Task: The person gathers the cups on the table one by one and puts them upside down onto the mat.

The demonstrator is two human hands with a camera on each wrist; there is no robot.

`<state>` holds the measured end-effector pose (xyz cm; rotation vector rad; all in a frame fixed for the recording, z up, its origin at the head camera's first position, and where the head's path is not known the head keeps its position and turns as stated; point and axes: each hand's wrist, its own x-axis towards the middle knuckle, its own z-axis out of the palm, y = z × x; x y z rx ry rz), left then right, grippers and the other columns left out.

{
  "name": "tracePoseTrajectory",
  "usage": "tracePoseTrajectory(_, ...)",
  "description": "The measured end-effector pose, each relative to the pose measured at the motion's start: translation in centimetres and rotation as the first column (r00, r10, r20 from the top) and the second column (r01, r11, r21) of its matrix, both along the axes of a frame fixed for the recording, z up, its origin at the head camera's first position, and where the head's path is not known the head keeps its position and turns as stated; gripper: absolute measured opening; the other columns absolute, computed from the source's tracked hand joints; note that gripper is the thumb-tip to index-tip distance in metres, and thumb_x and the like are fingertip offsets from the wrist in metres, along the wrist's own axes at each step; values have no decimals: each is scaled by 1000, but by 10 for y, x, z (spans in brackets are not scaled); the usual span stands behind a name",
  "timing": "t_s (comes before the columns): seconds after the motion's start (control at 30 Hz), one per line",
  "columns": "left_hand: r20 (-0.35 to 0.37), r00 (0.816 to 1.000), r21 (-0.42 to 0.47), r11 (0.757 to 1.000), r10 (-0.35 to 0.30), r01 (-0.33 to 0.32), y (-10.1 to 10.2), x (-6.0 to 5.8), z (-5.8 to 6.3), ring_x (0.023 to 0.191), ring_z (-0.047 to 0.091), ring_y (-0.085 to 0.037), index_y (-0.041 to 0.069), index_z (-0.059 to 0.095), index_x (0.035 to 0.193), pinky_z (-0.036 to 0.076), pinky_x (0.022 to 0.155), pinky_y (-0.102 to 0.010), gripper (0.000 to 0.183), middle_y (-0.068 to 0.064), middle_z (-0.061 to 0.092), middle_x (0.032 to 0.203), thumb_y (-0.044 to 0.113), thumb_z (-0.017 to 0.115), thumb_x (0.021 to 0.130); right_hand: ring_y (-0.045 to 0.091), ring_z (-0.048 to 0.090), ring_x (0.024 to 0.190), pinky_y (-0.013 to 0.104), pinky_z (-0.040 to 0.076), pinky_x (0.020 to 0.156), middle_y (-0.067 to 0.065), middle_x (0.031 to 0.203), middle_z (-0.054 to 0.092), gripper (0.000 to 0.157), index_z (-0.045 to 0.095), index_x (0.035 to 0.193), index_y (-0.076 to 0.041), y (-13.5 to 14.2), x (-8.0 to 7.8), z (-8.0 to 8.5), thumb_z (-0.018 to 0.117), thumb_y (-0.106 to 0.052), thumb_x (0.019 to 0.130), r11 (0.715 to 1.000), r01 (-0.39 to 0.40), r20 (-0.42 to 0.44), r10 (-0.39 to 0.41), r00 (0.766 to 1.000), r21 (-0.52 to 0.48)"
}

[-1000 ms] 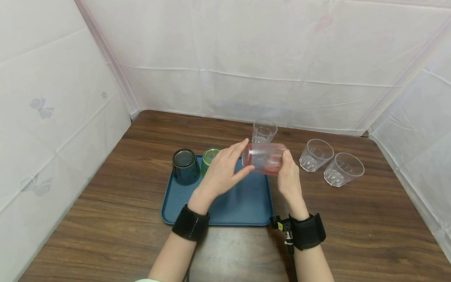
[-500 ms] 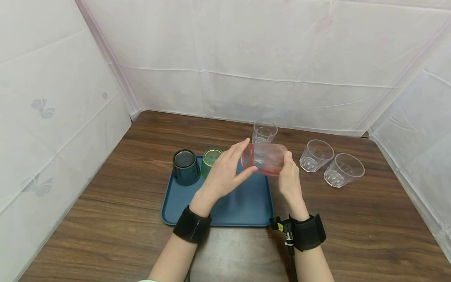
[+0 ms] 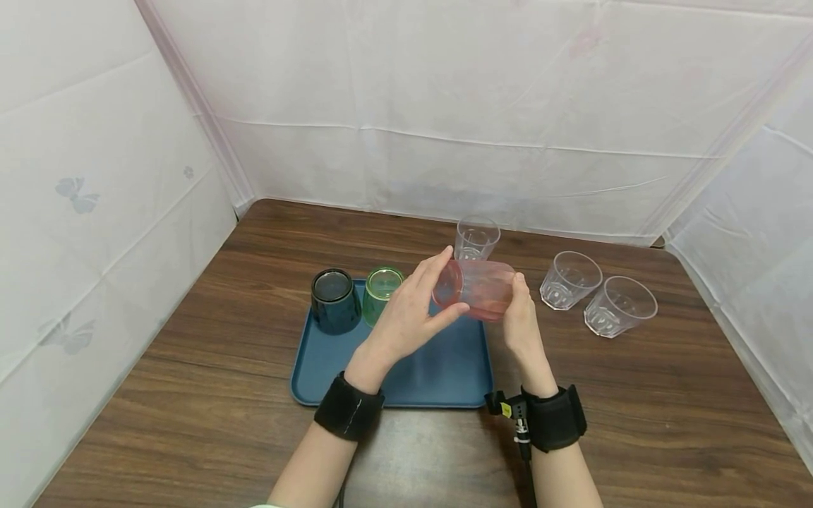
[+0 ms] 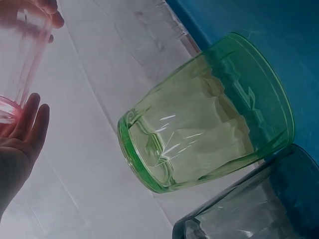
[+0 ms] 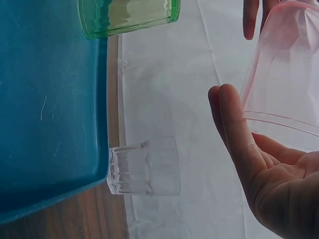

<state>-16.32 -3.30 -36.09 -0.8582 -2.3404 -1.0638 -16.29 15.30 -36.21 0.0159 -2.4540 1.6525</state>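
Observation:
In the head view a pink clear tumbler (image 3: pixel 485 289) is held on its side above the tray's back right part. My left hand (image 3: pixel 406 314) holds its base end, fingers on the far side and thumb on the near side. Its rim end is gripped by my right hand (image 3: pixel 524 317); some of those fingers are hidden in that view. The right wrist view shows the right hand (image 5: pixel 269 159) at the rim of the pink tumbler (image 5: pixel 284 69). A green tumbler (image 3: pixel 383 296) and a dark tumbler (image 3: pixel 334 303) stand upside down on the blue tray (image 3: pixel 438 374).
Clear tumblers stand upright on the wooden table (image 3: pixel 209 395): one (image 3: pixel 476 236) behind the tray, and two, a nearer one (image 3: pixel 619 307) and a farther one (image 3: pixel 571 279), to its right. White sheeting (image 3: pixel 406 85) hangs around the table's back and sides.
The pink tumbler has turned slightly, with its base end swinging a little toward me. My left hand has shifted slightly right, uncovering more of the green tumbler. The right hand has barely moved.

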Motion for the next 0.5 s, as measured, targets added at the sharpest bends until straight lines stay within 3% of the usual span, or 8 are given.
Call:
tracePoseTrajectory(0.13,10,1000,14,1000,-19,19,0,1,1,122,41,-14,15,22,146,44,92,-38,74,-9,42,137,48,52,88,35,49,98,49,37,90,29,108,54,66,51,115,9,1,0,1,6,-37,99,1000,14,24,-14,1000,19)
tracePoseTrajectory(0.3,13,999,20,999,-33,32,1,1,2,121,41,-14,14,22,146,45,90,-37,74,-10,41,137,51,49,88,29,56,93,40,47,80,25,106,59,69,52,119,3,0,1,2,5,-43,99,997,-73,33,73,997,-15)
tracePoseTrajectory(0.4,30,999,18,999,-36,35,1,2,2,122,40,-14,13,22,147,45,91,-37,77,-9,39,138,50,52,87,26,59,89,35,50,74,23,104,60,69,53,121,1,-1,0,2,5,-44,99,994,-100,33,101,994,-34)
tracePoseTrajectory(0.5,37,998,11,999,-42,42,1,2,2,123,39,-15,14,19,147,44,92,-39,82,-10,38,139,46,60,83,27,56,92,37,47,78,24,105,59,69,52,120,4,0,0,1,5,-42,99,997,-79,29,80,996,-21)
